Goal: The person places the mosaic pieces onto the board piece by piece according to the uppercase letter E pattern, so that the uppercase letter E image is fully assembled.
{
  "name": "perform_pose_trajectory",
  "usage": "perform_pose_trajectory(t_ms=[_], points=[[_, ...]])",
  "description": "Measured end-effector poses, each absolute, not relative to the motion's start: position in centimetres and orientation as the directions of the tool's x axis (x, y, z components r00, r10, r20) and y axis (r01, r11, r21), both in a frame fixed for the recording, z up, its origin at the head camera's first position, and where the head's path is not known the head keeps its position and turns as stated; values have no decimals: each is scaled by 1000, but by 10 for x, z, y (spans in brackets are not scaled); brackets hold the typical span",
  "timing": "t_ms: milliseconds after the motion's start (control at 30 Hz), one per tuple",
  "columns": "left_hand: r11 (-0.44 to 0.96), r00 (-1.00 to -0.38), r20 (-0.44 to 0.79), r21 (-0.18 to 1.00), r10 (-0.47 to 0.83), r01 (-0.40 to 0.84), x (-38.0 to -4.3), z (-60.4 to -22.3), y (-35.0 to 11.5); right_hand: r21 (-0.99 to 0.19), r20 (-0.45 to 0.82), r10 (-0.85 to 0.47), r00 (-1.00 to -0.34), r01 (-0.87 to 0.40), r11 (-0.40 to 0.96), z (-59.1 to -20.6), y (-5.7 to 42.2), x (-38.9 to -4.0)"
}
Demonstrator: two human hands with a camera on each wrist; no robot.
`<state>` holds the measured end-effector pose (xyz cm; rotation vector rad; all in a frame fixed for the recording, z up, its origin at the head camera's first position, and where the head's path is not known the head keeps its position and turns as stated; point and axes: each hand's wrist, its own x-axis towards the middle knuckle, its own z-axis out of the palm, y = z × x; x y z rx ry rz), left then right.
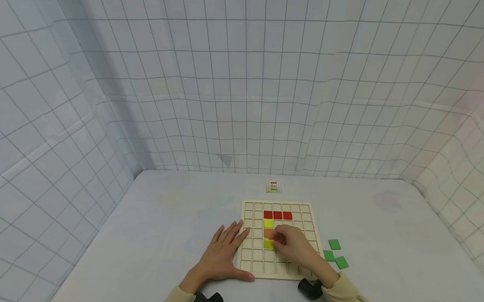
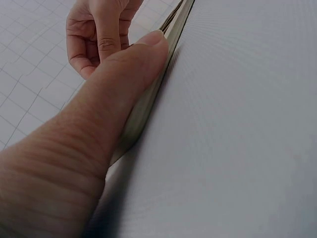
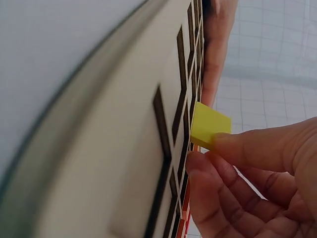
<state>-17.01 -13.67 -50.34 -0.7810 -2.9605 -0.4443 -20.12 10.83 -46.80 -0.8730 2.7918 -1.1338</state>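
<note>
A pale wooden grid board lies on the white table. My left hand spreads its fingers along the board's left edge, the thumb lying against the near edge; the left wrist view shows that thumb close up. Over the middle of the grid, my right hand pinches a yellow square tile between thumb and finger, tilted up at the cells. Just beyond it, an orange tile sits in a cell. Farther up are another yellow tile and a row of three red tiles.
Three green tiles lie loose on the table beside the board's right edge. A small card with a coloured grid pattern lies behind the board. White, grid-lined sheets enclose the table at the back and both sides.
</note>
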Motion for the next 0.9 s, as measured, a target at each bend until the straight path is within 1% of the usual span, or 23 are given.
perform_pose_trajectory(t_ms=[333, 500, 900], points=[[827, -868, 123, 264, 481, 496, -170, -503, -136, -549, 175, -450, -876, -466, 693, -466, 107, -198], [828, -869, 121, 268, 479, 493, -169, -503, -136, -501, 180, -468, -865, -490, 713, -465, 108, -195], [829, -872, 121, 271, 474, 489, -170, -503, -137, -477, 181, -526, -831, -542, 692, -467, 113, -189]])
